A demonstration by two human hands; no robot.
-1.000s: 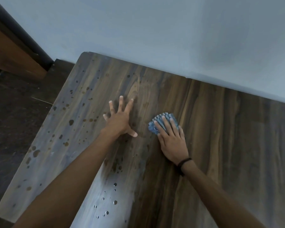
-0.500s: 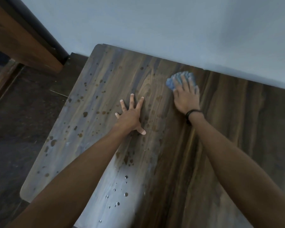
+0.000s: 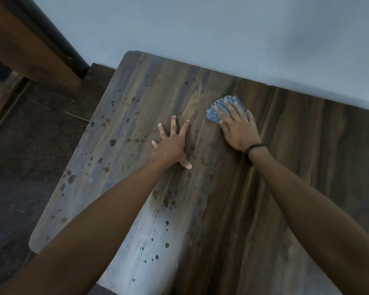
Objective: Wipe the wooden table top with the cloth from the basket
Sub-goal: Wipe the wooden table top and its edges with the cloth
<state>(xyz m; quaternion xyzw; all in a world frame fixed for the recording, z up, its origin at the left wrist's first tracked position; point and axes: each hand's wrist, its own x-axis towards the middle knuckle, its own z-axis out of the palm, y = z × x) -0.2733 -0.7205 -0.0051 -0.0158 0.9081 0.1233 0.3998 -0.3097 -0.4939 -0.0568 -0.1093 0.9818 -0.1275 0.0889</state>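
Note:
The wooden table top (image 3: pixel 307 167) is dark and streaked, with many water drops and wet spots on its left half. A folded blue cloth (image 3: pixel 218 109) lies on it near the wall. My right hand (image 3: pixel 238 127) presses flat on the cloth with straight fingers, and most of the cloth is hidden under the palm. My left hand (image 3: pixel 173 143) rests flat on the bare wood to the left of the cloth, fingers spread. The basket is not in view.
A pale wall (image 3: pixel 222 35) runs along the table's far edge. Dark floor (image 3: pixel 26 145) lies to the left of the table. A brown wooden frame (image 3: pixel 24 43) with a black strip stands at the upper left.
My right hand pushed the cloth away to the wall edge, then drew it back a little toward me. My left hand stayed planted on the wood.

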